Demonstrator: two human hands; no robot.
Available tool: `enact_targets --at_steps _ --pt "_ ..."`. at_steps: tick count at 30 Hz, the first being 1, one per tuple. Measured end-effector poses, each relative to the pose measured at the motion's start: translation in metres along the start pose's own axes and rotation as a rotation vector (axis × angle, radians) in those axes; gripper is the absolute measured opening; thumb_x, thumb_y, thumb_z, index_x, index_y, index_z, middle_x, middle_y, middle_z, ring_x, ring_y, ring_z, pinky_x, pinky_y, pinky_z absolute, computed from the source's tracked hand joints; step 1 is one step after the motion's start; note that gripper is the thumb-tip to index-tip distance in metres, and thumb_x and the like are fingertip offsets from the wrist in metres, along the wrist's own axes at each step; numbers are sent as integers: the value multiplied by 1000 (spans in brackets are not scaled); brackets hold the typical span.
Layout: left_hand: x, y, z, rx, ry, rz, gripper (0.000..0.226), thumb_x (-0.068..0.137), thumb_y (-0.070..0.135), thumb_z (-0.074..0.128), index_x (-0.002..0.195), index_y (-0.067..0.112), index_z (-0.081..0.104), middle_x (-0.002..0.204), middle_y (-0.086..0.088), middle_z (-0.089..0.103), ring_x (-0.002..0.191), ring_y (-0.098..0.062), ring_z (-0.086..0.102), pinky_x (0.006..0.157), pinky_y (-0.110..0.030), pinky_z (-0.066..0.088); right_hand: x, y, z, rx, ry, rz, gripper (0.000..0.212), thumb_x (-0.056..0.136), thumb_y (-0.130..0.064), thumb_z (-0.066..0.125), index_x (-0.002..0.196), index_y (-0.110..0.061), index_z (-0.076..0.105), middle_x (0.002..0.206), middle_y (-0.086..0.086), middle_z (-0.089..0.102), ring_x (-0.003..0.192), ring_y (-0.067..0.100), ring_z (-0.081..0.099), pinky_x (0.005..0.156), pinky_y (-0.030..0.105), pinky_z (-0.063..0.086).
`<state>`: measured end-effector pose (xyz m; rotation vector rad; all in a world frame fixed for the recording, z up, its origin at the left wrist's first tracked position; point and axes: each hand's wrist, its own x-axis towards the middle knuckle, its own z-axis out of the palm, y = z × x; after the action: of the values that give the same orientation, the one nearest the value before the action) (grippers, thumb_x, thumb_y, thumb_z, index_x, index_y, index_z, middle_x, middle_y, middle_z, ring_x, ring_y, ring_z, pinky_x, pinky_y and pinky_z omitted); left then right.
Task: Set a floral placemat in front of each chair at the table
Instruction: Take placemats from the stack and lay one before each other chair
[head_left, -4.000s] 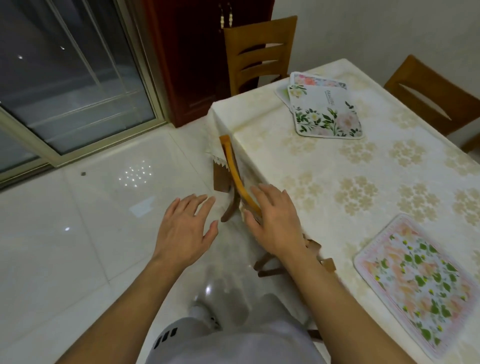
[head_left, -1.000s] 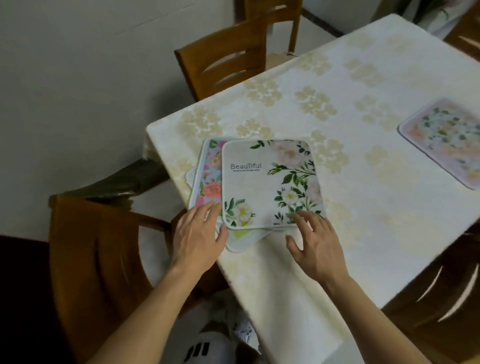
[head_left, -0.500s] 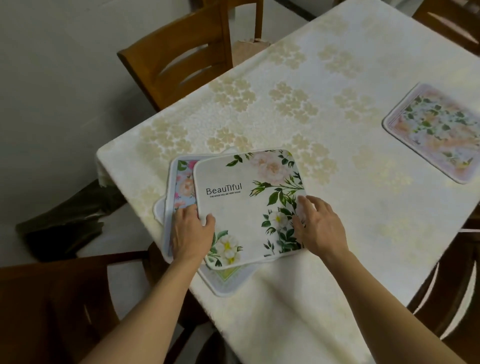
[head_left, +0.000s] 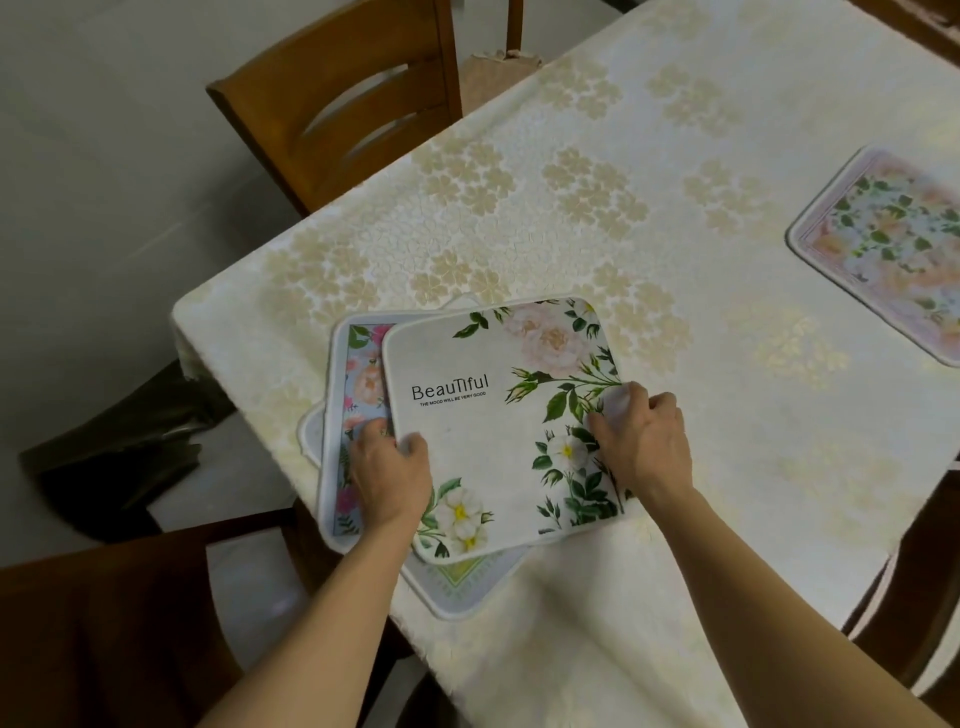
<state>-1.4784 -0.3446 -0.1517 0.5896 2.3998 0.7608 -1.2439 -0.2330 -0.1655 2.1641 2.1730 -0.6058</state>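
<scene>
At the far left a dark cloth bundle (head_left: 119, 447) lies on the pale floor, and the back of a dark wooden chair (head_left: 104, 623) fills the lower left corner. A lighter wooden chair (head_left: 337, 104) stands behind the tabletop (head_left: 675, 519), which carries a cream cloth with a golden flower pattern.

Near the left corner of the tabletop lies a pile of three placemats. The lowest one, the grey placemat (head_left: 462, 587), shows only at its corners. On it rests the blue floral placemat (head_left: 358, 374), visible along its left side. On top is the white "Beautiful" placemat (head_left: 493, 447), with roses and green leaves.

The left hand (head_left: 389, 478) grips the left edge of the white placemat: the thumb lies on its top, the fingers are curled under the edge. The right hand (head_left: 644, 441) holds the right edge of the same placemat, with curled fingers pinching it at the leaves.

Well apart, at the right border of the view, a pink floral placemat (head_left: 888, 244) lies flat on the tabletop, partly cut by the frame.
</scene>
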Motion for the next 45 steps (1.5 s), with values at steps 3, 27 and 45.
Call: enact_targets --at_steps 3,27,45 --pt "6 -4 1 -49 -33 43 22 98 19 52 89 -1 57 97 -22 60 90 -39 56 73 -43 45 8 3 -3 137 -28 55 64 90 -48 63 137 -8 46 121 22 48 104 39 52 88 45 49" --pt "-47 6 -32 -40 -79 445 26 105 26 35 89 7 43 74 -1 47 66 -20 45 54 -34 30 -78 53 -49 606 129 -25 24 106 -42 34 95 -23 41 68 1 60 57 18 54 50 34 37" --pt "-133 7 -40 -45 -218 637 23 105 29 39 91 12 45 74 2 51 67 -7 48 53 -30 33 -205 127 -74 839 310 166 20 103 -42 46 98 -28 59 79 -7 68 67 -1 61 56 26 45"
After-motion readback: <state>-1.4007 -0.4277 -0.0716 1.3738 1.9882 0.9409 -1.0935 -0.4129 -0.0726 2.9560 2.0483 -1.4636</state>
